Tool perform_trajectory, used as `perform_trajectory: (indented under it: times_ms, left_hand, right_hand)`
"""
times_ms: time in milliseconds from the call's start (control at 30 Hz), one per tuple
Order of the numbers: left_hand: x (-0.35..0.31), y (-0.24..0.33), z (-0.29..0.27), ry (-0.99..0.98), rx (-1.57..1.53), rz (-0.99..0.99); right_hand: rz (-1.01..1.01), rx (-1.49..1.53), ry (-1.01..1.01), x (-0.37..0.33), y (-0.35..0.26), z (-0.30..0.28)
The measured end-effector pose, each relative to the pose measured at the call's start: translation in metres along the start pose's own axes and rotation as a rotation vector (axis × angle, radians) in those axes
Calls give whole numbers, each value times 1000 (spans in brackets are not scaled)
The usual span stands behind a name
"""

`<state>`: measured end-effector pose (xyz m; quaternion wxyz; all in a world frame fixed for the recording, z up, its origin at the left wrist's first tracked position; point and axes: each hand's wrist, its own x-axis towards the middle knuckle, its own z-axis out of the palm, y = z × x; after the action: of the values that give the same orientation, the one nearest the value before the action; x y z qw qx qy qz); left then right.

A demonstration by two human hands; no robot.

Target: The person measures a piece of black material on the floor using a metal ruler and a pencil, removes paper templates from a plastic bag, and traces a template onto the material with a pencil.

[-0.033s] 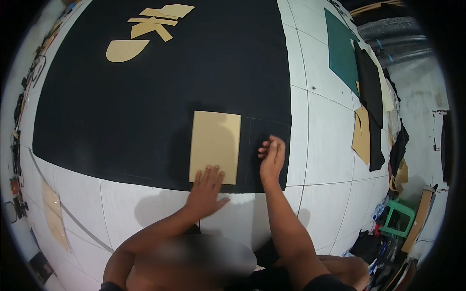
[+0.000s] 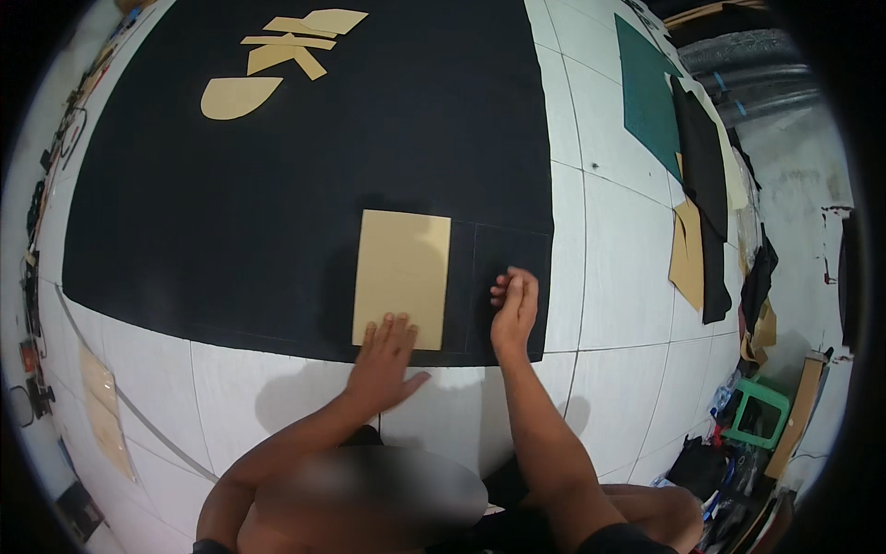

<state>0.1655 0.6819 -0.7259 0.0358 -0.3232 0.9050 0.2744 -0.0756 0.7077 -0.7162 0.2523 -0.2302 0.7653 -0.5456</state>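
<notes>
Sliding a bit to the left, the tan card (image 2: 403, 268) now leaves a wider gap between its right edge and a thin line (image 2: 474, 268) on the black sheet (image 2: 231, 203). It lies flat by the sheet's near edge, toward the near right corner. The left hand (image 2: 383, 362) has gone left too, fingers spread on the card, not pinching it, and it hides some of the card's near edge. The right hand (image 2: 515, 312) is a little lower, over the sheet by its right edge; its fingers curl in, and I cannot tell if they hold something. Tan shapes (image 2: 242, 97) lie far up toward the left edge, same as before. Past the right edge are a green sheet (image 2: 646, 102), black cloth (image 2: 701, 138) and a green stool (image 2: 773, 395).
</notes>
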Motion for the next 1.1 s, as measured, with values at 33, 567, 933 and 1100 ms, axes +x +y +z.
perform_trajectory:
  times_ms: [33,567,933,1100]
  left_hand:
    - [-4,-11,0,42,-4,-9]
    - [-53,-78,5,376,18,-161]
    - [-45,-82,10,466,-69,-174]
    - [-45,-84,12,490,-58,-161]
  right_hand:
    - [-51,-42,3,-12,6,-5]
    - [-546,-557,-450,-94,24,29]
    - [-677,-686,-488,-89,20,43]
    - [-699,-671,-489,-91,18,65]
